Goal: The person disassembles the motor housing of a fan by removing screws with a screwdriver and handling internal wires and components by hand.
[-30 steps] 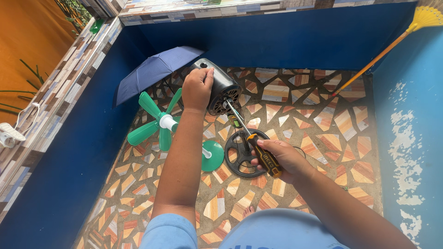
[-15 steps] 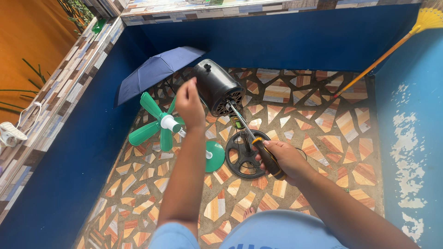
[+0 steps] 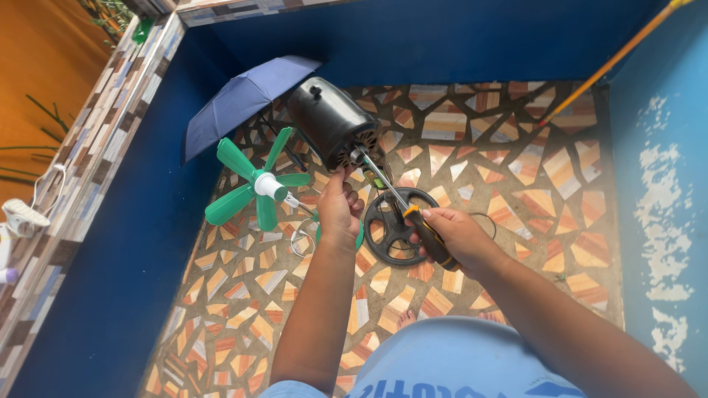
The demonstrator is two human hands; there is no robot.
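A black fan motor housing stands raised above the mosaic floor. My left hand is just below the motor's front, fingers loosely curled, touching or nearly touching it. My right hand grips a screwdriver with a black and yellow handle; its metal shaft runs up to the motor's front face. A round black fan guard part lies under the hands. A green fan blade rests to the left on the floor.
An open dark blue umbrella leans against the blue wall at the back left. A broom with an orange stick leans in the right corner. Blue walls enclose the tiled floor. My toes show below.
My left hand has come off the top of the motor and dropped to just below its front. The screwdriver stays pointed at the motor. The view has shifted closer.
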